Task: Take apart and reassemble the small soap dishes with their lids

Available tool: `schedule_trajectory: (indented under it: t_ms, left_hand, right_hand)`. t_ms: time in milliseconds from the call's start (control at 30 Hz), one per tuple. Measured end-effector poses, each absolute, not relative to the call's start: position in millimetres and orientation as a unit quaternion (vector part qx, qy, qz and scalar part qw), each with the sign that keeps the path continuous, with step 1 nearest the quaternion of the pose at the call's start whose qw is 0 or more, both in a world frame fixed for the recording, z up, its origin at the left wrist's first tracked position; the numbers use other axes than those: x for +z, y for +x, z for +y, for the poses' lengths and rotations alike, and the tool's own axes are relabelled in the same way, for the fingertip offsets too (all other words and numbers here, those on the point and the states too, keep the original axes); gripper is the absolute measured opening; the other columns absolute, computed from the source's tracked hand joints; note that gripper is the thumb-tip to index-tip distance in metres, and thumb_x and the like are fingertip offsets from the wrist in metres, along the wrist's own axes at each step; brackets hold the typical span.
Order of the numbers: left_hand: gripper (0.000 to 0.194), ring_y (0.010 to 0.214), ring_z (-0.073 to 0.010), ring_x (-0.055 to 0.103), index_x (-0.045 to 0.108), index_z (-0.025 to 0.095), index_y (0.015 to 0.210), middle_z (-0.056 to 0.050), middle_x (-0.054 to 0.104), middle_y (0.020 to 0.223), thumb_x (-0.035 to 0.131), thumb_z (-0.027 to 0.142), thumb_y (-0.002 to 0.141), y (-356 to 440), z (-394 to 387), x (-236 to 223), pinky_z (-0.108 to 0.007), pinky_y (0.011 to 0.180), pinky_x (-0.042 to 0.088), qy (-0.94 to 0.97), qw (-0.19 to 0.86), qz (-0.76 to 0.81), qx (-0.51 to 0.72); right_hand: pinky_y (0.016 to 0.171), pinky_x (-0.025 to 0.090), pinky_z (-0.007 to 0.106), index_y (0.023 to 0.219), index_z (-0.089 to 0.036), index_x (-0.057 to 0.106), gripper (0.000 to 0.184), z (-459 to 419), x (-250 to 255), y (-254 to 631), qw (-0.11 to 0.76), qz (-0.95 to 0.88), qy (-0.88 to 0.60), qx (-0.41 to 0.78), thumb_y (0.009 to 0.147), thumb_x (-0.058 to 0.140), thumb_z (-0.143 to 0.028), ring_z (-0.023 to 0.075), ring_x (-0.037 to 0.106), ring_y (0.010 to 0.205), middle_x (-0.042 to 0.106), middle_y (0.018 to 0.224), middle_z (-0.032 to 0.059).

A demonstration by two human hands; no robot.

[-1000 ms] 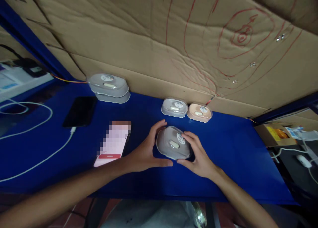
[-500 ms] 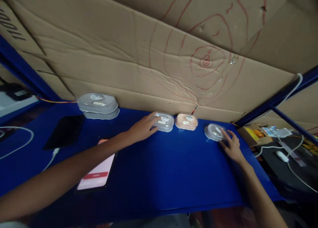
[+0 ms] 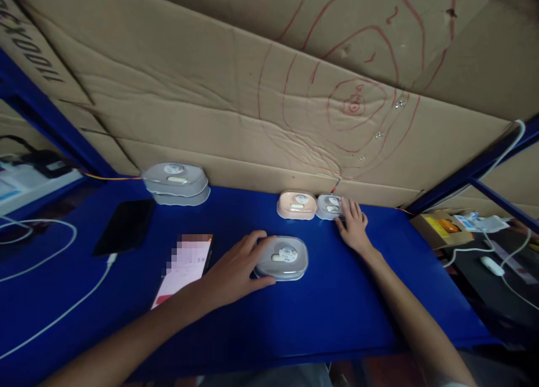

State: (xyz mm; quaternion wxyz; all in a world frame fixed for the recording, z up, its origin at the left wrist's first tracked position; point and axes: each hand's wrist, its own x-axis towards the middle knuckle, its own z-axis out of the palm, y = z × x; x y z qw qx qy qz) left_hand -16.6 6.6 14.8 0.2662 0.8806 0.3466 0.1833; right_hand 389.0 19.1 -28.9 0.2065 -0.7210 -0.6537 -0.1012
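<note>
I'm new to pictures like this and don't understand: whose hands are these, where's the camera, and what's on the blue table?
There's no robot here, just a person. The camera is worn on their head, looking forward and down. Their bare left hand curls around one end of the near grey box. Their right hand is at another grey box, farther back, beside a peach box. The blue table also holds stacked grey boxes, a lit phone and a dark device.
</note>
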Motion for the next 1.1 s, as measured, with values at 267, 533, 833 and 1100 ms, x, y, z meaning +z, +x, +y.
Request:
schedule_trajectory:
  t_ms: [267,533,833,1100]
  left_hand:
    - [0.104,0.147,-0.0422,0.045,0.028,0.028,0.159,-0.019,0.043,0.161,0.090,0.038,0.075,-19.0,-1.3,-10.6,-0.062,0.118,0.041,0.863,0.350,0.310,0.190]
    - [0.117,0.147,-0.0428,0.045,0.023,0.031,0.164,-0.018,0.042,0.164,0.093,0.031,0.070,-18.6,-3.6,-5.1,-0.061,0.119,0.038,0.840,0.388,0.338,0.171]
    - [0.110,0.151,-0.0434,0.039,0.022,0.028,0.165,-0.020,0.037,0.167,0.087,0.044,0.078,-19.3,-3.1,-5.3,-0.063,0.120,0.035,0.831,0.399,0.344,0.176]
    - [0.130,0.151,-0.0481,0.036,0.008,0.027,0.168,-0.023,0.029,0.170,0.091,0.054,0.071,-15.9,-4.3,-7.0,-0.066,0.119,0.032,0.832,0.369,0.372,0.183]
  right_hand:
    - [0.125,0.036,0.053,0.164,-0.027,0.035,0.081,-51.7,4.5,247.7,0.183,-0.895,-0.374,0.161,0.097,0.065,-0.060,0.0337,0.030,0.158,0.028,0.173,0.0148]
    - [0.121,0.037,0.060,0.156,-0.028,0.047,0.061,-29.9,-12.4,284.0,0.254,-0.804,-0.526,0.106,0.102,0.058,-0.054,0.0350,0.040,0.153,0.044,0.164,0.0143]
    - [0.124,0.030,0.055,0.147,-0.022,0.058,0.067,-50.1,-0.8,251.9,0.194,-0.904,-0.374,0.072,0.097,0.058,-0.068,0.0317,0.048,0.147,0.060,0.152,0.0137]
    - [0.109,0.047,0.048,0.127,-0.022,0.072,0.036,-51.7,3.8,247.5,0.356,-0.810,-0.419,0.205,0.100,0.065,-0.045,0.0288,0.071,0.118,0.077,0.126,0.0107]
